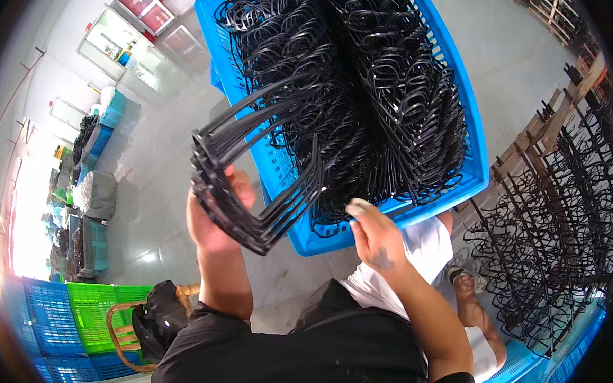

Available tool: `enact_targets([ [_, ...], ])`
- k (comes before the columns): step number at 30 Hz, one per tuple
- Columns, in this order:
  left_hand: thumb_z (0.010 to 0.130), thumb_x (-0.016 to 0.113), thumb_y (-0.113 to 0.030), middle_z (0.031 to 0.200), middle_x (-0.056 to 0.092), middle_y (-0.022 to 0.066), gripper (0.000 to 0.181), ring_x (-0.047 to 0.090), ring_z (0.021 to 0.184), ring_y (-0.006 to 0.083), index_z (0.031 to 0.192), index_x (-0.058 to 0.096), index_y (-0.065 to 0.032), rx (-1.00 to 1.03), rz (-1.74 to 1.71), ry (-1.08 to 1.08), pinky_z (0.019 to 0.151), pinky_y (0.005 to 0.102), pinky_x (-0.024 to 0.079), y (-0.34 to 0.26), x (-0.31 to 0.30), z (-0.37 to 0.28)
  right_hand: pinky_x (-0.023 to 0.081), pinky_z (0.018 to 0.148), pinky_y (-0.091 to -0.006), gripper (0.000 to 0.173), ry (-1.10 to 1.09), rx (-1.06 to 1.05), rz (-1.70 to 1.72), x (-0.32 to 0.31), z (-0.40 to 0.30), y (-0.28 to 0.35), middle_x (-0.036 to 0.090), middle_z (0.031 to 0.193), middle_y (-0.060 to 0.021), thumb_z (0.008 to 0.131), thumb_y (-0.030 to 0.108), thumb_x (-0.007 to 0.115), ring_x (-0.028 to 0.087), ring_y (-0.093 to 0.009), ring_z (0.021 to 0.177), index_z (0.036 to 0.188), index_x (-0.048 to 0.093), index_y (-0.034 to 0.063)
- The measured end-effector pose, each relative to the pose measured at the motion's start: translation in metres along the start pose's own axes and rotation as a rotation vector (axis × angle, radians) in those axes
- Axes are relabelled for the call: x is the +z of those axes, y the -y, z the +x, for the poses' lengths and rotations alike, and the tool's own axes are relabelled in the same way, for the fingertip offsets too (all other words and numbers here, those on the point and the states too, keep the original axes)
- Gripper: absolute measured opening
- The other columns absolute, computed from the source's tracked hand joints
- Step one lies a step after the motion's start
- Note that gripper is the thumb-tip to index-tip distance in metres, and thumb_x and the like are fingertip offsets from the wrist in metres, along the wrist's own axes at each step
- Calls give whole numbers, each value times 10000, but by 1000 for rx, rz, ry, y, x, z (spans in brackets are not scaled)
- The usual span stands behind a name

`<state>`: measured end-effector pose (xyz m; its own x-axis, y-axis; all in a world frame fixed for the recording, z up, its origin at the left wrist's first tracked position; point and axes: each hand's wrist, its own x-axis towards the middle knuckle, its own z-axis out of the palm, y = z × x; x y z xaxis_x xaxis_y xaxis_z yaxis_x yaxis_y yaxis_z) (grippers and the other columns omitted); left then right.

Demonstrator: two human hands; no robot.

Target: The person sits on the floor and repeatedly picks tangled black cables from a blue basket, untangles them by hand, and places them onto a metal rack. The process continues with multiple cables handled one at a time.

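Observation:
My left hand (pixel 217 217) holds a nested stack of black eyeglass frames (pixel 234 211) by their fronts. Their temples stretch up and right over the side of a blue plastic basket (pixel 391 221). Rows of similar black eyeglass frames (pixel 410 87) fill this basket, packed tightly with a dark gap between two columns. My right hand (pixel 379 234) is at the basket's near rim, close to the lowest frames. Its fingers are bent and slightly apart, with nothing seen between them; part of the palm side is hidden.
To the right stands a rack (pixel 542 221) hung with many black frames. Blue and green crates (pixel 92 317) and a wooden chair (pixel 121 331) bearing a black bag (pixel 160 321) are at lower left. More filled bins (pixel 93 145) line the left wall.

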<state>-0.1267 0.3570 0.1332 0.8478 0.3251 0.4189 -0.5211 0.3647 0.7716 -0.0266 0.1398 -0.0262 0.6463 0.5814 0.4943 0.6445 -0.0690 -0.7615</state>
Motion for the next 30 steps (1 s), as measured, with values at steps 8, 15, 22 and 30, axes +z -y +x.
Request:
enact_targets([
  [8,940,481,-288,1362,447,236,528,453,1261,327,1358,352,9,-243,-138,1,1023,441,401,115,129,-42,450,920,-434,379,-296,52,-103,-81,-56,73,606,1128,-230,841,76,618,612,-366,1029,1184,527,-57],
  [15,723,794,-366,1285,530,148,810,496,1228,257,1343,391,-37,-887,-661,701,1013,383,417,197,196,-52,395,964,-326,342,-730,358,413,-131,-186,66,574,1213,-168,964,108,435,549,-223,1105,1254,503,-60],
  [22,728,736,-520,1172,590,131,789,582,1099,253,1290,466,-36,-1080,-678,667,953,386,472,220,260,-83,444,924,-371,425,-1102,407,6,-150,-243,84,557,1199,-193,1003,283,406,578,-259,1049,1221,488,-73],
  [30,909,432,-587,1102,598,151,710,618,997,280,1287,441,13,-1169,-821,412,979,469,442,236,244,-68,483,586,-280,320,-559,399,9,-184,-253,110,664,781,-96,899,220,592,621,-151,629,1072,616,-49],
])
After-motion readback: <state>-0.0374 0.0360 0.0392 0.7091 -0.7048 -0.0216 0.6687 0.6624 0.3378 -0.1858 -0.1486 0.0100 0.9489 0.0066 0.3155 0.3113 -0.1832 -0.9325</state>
